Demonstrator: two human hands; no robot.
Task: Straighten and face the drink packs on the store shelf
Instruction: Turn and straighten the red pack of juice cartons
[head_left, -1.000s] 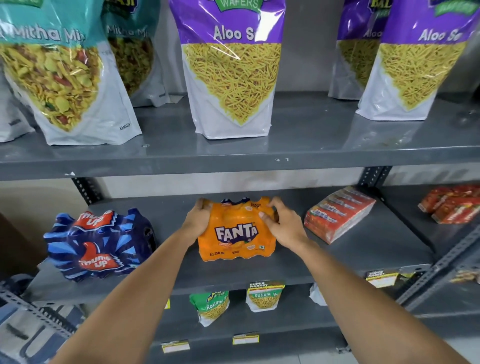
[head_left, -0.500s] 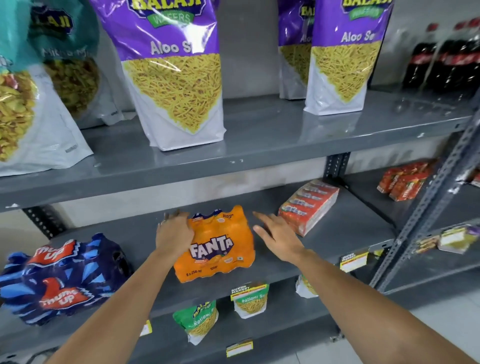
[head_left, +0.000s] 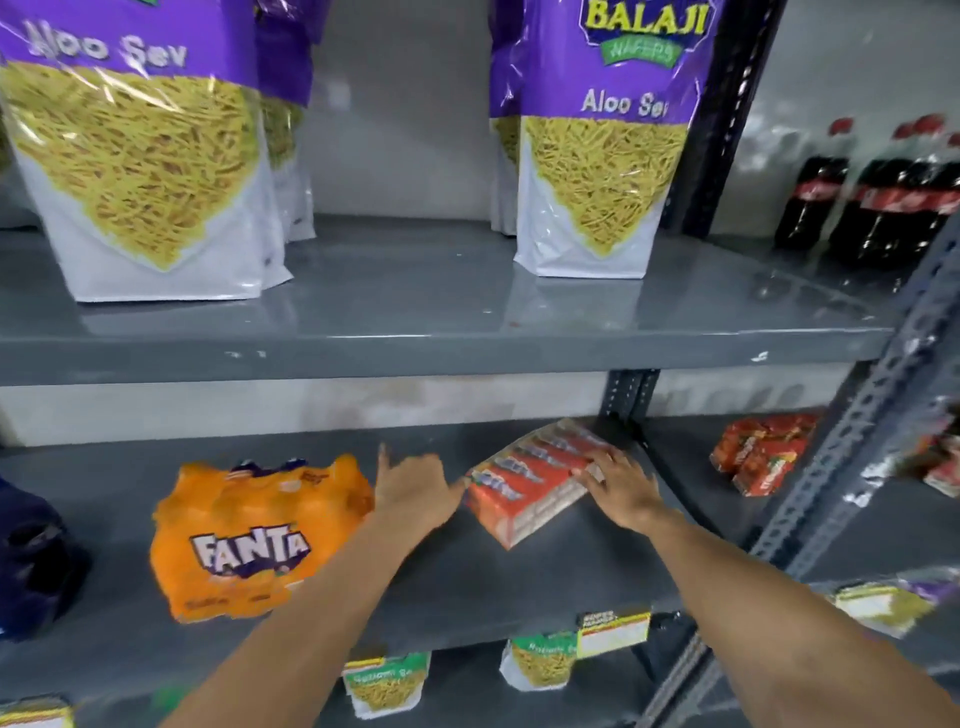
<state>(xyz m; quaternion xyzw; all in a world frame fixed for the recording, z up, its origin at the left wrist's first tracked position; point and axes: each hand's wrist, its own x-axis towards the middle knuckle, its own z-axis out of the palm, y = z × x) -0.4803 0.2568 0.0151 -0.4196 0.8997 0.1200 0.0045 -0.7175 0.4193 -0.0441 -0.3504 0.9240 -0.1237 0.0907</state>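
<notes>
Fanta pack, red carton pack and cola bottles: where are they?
Fanta pack (head_left: 254, 540): head view, on its white logo.
red carton pack (head_left: 530, 475): head view, on its top face between the hands.
cola bottles (head_left: 883, 202): head view, on a red label.

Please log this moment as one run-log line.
left hand: open, at red carton pack | right hand: flat on it | orange Fanta pack: released

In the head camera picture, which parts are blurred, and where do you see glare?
Head view: motion blur smears the left hand, the right hand and the red carton pack, whose print cannot be read; the cola bottles at the right edge are blurred too. Glare streaks the purple snack bag, and the upper shelf shows soft reflections. The Fanta pack logo stays readable.
</notes>
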